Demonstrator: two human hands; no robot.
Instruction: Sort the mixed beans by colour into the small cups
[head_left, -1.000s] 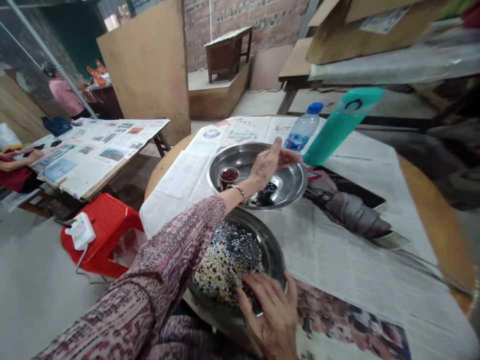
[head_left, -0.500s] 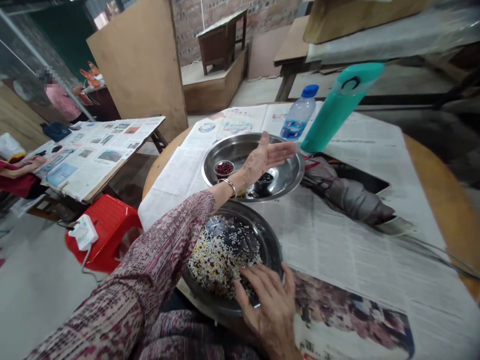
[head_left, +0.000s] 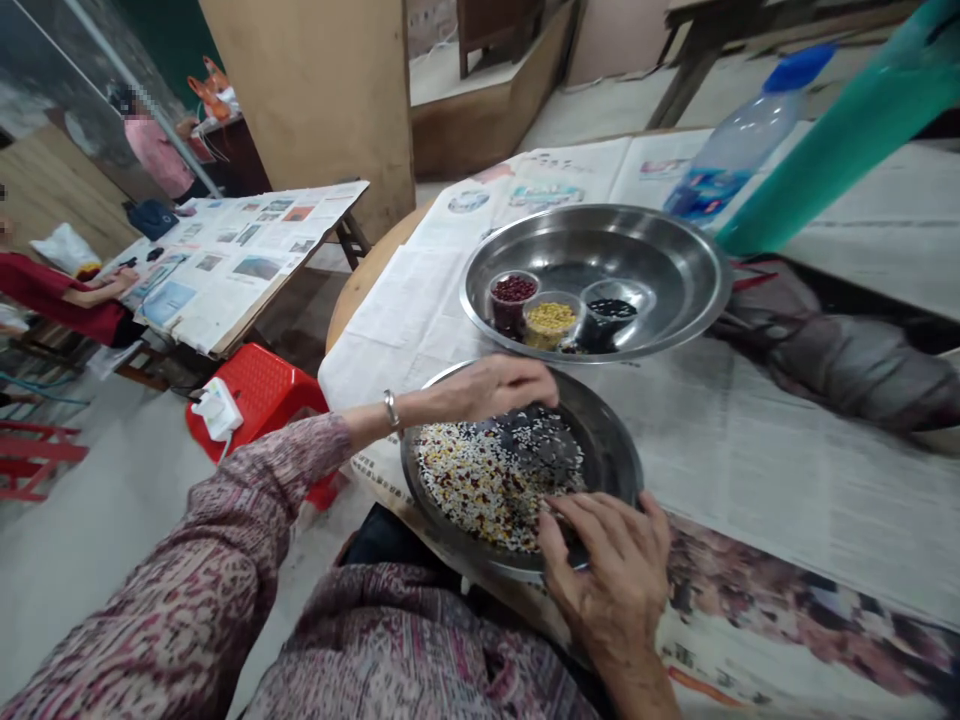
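Note:
Over the far side of the near metal basin [head_left: 622,430], my left hand [head_left: 499,388] is closed, fingers curled downward, its fingertips hidden. A mix of white grains with yellow, dark red and black beans [head_left: 487,475] lies in this basin. At the near right rim, my right hand [head_left: 611,565] is open, fingers bent and spread at the edge of the mix. Behind it, a larger metal basin [head_left: 682,300] holds a cup of red beans [head_left: 514,290], a cup of yellow beans [head_left: 551,318] and a cup of black beans [head_left: 611,308].
Newspaper [head_left: 750,440] covers the round table. A plastic bottle [head_left: 750,140], a green bottle [head_left: 840,140] and a folded grey umbrella [head_left: 847,350] stand or lie on the right. A red stool [head_left: 262,390] is at left, and people sit and stand beyond.
My left hand has come back from over the far basin to the near one, and its spread fingers have curled. My right hand stays at the near basin's rim. The view has shifted.

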